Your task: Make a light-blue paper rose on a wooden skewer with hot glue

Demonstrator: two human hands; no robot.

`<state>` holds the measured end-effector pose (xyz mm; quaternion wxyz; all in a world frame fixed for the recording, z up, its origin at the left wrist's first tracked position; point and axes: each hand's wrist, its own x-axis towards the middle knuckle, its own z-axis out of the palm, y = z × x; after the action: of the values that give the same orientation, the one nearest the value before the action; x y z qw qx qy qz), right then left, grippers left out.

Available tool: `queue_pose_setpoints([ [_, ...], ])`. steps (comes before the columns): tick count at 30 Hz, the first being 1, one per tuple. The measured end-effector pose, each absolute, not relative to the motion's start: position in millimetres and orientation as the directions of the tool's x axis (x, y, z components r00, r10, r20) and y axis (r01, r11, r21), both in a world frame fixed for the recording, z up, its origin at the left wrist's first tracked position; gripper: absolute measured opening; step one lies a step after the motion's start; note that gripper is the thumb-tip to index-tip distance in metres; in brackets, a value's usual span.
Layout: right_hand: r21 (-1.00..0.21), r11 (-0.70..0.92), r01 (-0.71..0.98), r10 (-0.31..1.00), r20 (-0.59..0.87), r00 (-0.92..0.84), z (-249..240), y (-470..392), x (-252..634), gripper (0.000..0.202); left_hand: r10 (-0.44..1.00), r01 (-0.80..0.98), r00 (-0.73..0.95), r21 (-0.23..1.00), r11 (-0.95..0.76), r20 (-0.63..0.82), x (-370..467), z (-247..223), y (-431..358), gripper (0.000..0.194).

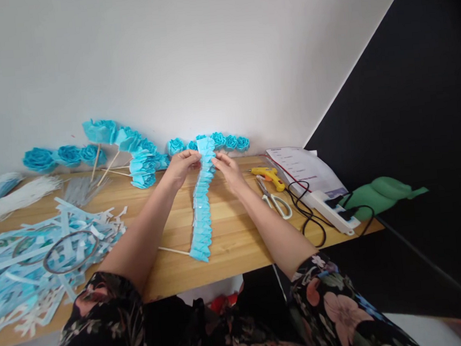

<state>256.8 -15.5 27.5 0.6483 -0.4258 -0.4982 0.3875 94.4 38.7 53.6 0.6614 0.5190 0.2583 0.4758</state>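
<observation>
A long pleated strip of blue crepe paper point(202, 210) runs over the wooden table toward its front edge. My left hand point(182, 165) pinches the strip's left edge near its far end. On the other side, my right hand point(228, 169) has its thumb and fingers closed on the right edge at about the same height. The near end of the strip lies beside a thin pale stick point(174, 250) pointing left. Blue paper flowers point(143, 169) on sticks rest behind my left forearm.
Paper scraps point(40, 265) and a dark ring cover the table's left part. To the right are a yellow glue gun point(268, 176), scissors point(273, 199), black cables, a white power strip point(333, 212), a printed sheet point(306, 169) and a green object point(381, 196). More blue flowers point(39, 159) line the wall.
</observation>
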Motion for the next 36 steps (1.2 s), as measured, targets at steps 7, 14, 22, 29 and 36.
queue_pose_setpoints([
  [7,-0.933,0.356,-0.043,0.918,0.341,0.201,28.0,-16.5,257.0,0.027,0.851,-0.346,0.499,0.938,0.024,0.162,94.4,50.5,37.7,0.038],
  [14,-0.924,0.379,-0.043,0.903,0.359,0.238,30.9,-17.3,256.6,0.026,0.821,-0.326,0.546,0.945,0.023,0.168,92.5,51.7,36.4,0.04],
  [22,-0.946,0.321,-0.043,0.914,0.298,0.275,28.2,-15.5,257.6,0.029,0.882,-0.259,0.435,0.963,-0.07,0.181,94.1,51.1,38.6,0.035],
  [29,-0.948,0.309,-0.083,0.93,0.282,0.237,27.5,-16.2,255.6,0.035,0.889,-0.35,0.426,0.937,-0.011,0.169,91.4,53.9,39.6,0.035],
  [36,-0.943,0.331,-0.034,0.91,0.31,0.277,28.5,-16.1,254.4,0.025,0.869,-0.317,0.479,0.948,0.036,0.127,92.5,53.1,37.6,0.033],
])
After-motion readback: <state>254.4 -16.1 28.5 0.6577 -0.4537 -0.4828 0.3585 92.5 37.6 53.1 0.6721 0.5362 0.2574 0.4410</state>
